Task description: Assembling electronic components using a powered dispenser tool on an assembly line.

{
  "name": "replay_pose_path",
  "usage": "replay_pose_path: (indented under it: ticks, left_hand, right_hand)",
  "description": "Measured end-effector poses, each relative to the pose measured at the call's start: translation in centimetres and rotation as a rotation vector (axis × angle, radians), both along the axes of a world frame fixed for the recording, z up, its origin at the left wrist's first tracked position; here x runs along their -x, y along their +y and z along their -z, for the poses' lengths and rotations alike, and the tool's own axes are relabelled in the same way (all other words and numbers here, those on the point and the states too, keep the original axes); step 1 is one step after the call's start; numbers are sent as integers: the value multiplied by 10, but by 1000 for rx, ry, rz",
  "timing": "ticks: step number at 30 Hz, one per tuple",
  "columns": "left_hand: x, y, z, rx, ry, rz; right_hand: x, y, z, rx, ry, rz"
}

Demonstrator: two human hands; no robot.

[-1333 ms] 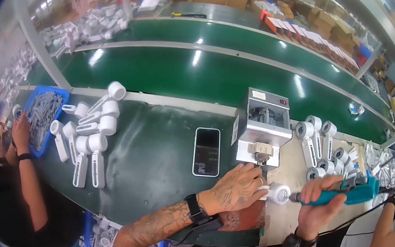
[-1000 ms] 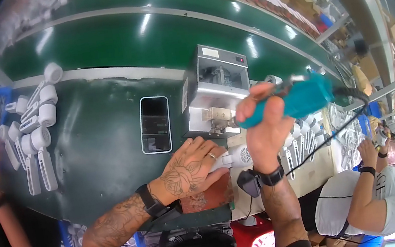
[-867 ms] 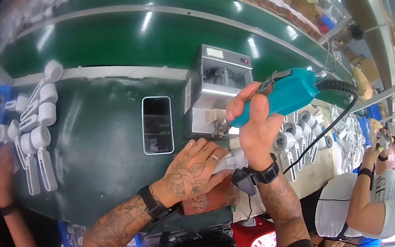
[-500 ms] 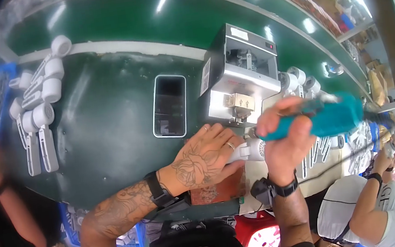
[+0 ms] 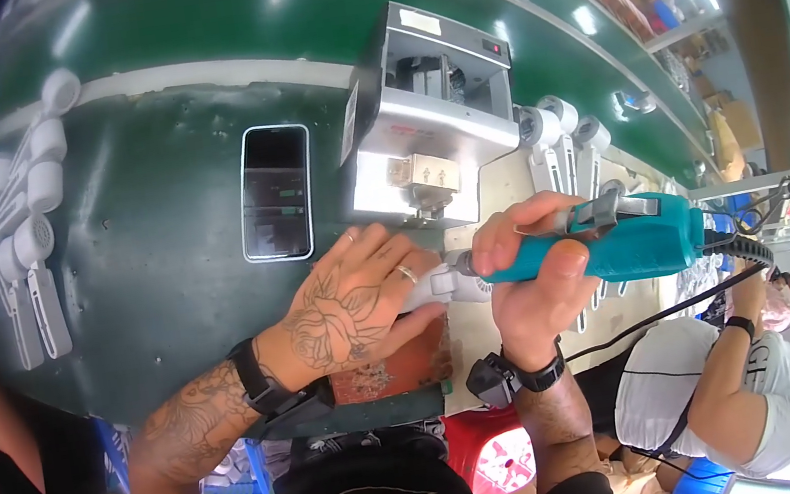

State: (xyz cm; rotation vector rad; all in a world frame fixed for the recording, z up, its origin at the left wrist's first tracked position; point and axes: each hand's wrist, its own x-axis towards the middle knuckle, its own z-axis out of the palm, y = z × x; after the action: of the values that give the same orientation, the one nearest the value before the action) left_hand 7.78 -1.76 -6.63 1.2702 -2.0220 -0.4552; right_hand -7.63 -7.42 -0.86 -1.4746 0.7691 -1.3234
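From up here I see my left hand (image 5: 348, 309) lying flat, fingers pressed together over a small white part (image 5: 441, 288) at the near edge of the bench, pinning it down on a worn reddish pad (image 5: 402, 367). My right hand (image 5: 531, 283) is wrapped in a full fist around a teal power screwdriver (image 5: 617, 246), its tip touching the white part just beside my left fingertips. The screwdriver's long axis runs from three o'clock to nine o'clock, nearly level, with the bit end pointing toward nine o'clock and the black cord (image 5: 686, 302) trailing off at about four o'clock. My worry is the bit slipping off the screw: the left fingertips sit so close that a skid would run straight into them, and a slack hold would let the part spin. The cord could also tug the tool off line. A grey machine (image 5: 433, 120) stands at twelve o'clock of the hands, a phone (image 5: 276, 193) at eleven o'clock, well apart.
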Motion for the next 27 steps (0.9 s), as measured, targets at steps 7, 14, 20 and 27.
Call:
replay_pose_path:
  ticks: [7,14,20,27]
  left_hand:
    - [1,1,-5,21,-14,5]
    - [-3,1,4,63,-23,-1]
    - [-4,3,3,70,-16,6]
    - [-2,3,0,47,-16,26]
  right_hand:
    - [1,-7,13,24,-49,-84]
    - [-6,-4,7,-8,25,-31]
    - [-29,-20,-9,107,-115,-4]
    - [-41,-34,2,140,-70,-59]
